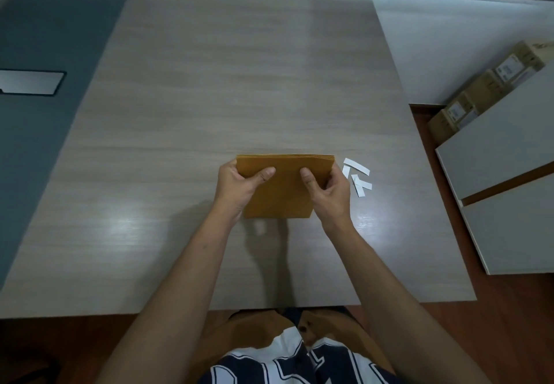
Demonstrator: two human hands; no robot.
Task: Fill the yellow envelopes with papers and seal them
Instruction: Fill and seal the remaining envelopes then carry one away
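Note:
A stack of several yellow envelopes [284, 192] is held upright-tilted above the wooden table [209, 84], its layered top edges fanned slightly. My left hand [236, 187] grips the stack's left side, thumb on the front face. My right hand [328, 192] grips the right side, thumb also on the front. No loose papers are visible apart from small white strips.
Several white peel-off strips [358, 175] lie on the table just right of the envelopes. A grey panel with a dark-framed plate [30, 82] lies to the left. Cardboard boxes [485, 90] and white cabinets [503, 174] stand to the right, off the table.

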